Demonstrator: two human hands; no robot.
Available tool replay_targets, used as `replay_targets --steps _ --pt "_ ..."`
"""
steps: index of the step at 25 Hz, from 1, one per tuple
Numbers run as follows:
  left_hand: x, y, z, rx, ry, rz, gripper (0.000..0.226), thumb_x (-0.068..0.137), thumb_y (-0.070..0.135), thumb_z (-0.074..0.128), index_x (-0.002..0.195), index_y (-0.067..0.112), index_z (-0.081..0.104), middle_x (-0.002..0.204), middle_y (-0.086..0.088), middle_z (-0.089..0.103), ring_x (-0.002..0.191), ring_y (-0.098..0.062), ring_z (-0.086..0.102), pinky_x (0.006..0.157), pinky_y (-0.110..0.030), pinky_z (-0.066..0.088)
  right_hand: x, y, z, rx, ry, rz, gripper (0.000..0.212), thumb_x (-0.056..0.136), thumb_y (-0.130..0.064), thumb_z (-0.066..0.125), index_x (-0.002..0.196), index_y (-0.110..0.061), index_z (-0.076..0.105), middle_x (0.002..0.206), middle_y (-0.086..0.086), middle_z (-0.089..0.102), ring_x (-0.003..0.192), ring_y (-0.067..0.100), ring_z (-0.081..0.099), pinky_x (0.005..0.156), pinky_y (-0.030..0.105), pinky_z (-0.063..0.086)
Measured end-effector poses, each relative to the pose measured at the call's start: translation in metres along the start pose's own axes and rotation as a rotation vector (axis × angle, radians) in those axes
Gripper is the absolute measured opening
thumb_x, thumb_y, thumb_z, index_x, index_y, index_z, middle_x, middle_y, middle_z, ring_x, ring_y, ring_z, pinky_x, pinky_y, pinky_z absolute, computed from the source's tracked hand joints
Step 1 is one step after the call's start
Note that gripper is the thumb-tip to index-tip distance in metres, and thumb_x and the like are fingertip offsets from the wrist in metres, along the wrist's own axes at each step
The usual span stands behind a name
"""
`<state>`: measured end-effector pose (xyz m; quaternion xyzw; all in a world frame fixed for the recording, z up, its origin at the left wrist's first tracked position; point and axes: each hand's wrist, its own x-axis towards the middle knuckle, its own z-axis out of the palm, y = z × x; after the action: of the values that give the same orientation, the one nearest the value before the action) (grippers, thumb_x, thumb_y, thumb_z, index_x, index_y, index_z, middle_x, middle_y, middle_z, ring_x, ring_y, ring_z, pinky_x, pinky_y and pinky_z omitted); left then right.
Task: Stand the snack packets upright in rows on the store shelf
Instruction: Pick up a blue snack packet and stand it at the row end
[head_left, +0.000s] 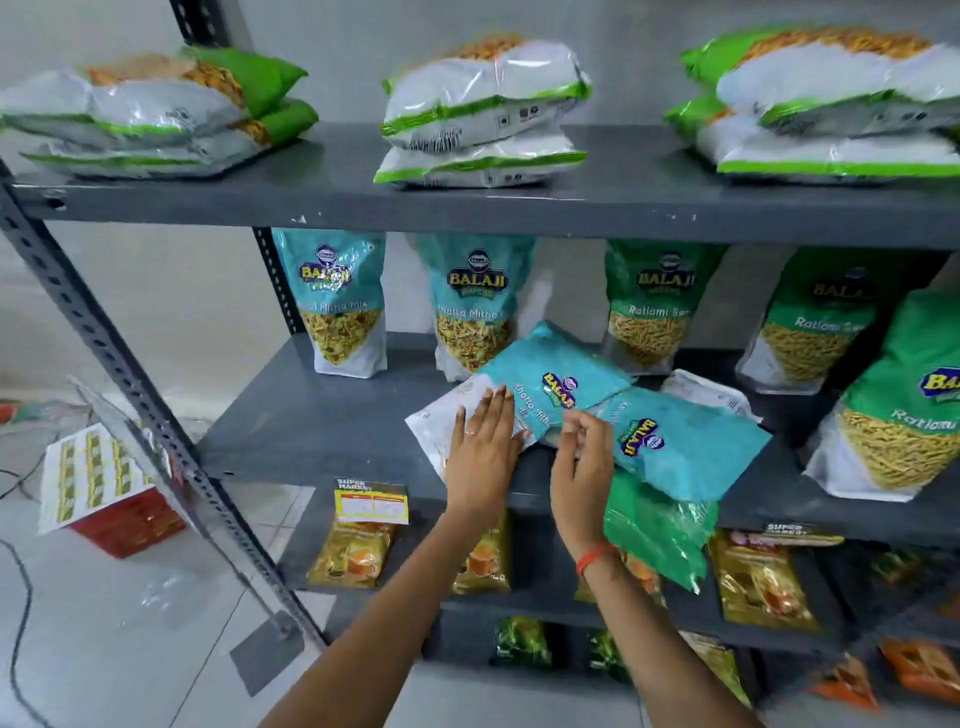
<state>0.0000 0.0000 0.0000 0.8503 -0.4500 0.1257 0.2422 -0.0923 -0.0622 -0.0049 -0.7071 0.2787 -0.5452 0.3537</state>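
Observation:
On the grey middle shelf (311, 431) two teal packets stand upright at the back (340, 306) (475, 306), with green packets (654, 306) (815, 322) (904, 395) upright to the right. Two teal packets lie flat at the front: one (550, 374) and another (680, 447) overlapping it. My left hand (483, 441) rests flat, fingers together, on the white end of the first flat packet. My right hand (582, 462) has its fingers curled at that packet's edge; a firm grip cannot be seen. A green packet (654, 525) hangs over the shelf's front edge.
Flat white-and-green packets (483, 109) are stacked on the top shelf. Yellow packets (353, 551) and orange ones (919, 665) fill the lower shelves. A red box (130, 525) and cables lie on the floor to the left, past the perforated upright (104, 332).

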Motion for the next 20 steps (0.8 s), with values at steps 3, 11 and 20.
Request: replay_targets --steps 3,11,20 --pt "-0.001 -0.004 0.023 0.093 0.096 0.192 0.043 0.078 0.025 0.073 0.118 0.012 0.065 0.123 -0.003 0.067 0.116 -0.02 0.061 0.096 -0.048 0.048 -0.016 0.028 0.017 -0.001 -0.054 0.316 0.021 0.096 -0.005 0.041 0.099 -0.001 0.061 0.098 0.018 0.067 0.089 0.031 0.064 0.082 0.045 0.053" --pt "0.007 -0.009 0.046 0.101 0.178 0.311 0.035 0.079 0.014 0.052 0.108 0.011 0.071 0.113 -0.001 0.072 0.112 -0.018 0.064 0.096 -0.045 0.05 0.009 0.051 0.031 0.679 -0.088 1.133 0.025 0.094 -0.006 0.047 0.078 -0.01 0.065 0.06 -0.002 0.073 0.052 0.004 0.068 0.047 0.016 0.054" --pt "0.006 -0.016 0.029 0.008 0.325 0.16 0.028 0.081 0.005 0.056 0.106 0.007 0.07 0.113 -0.007 0.071 0.113 -0.021 0.063 0.105 -0.051 0.039 0.022 0.057 0.064 0.952 -0.322 1.186 0.032 0.102 -0.012 0.025 0.088 -0.017 0.053 0.065 -0.019 0.073 0.072 -0.009 0.067 0.072 0.009 0.052"
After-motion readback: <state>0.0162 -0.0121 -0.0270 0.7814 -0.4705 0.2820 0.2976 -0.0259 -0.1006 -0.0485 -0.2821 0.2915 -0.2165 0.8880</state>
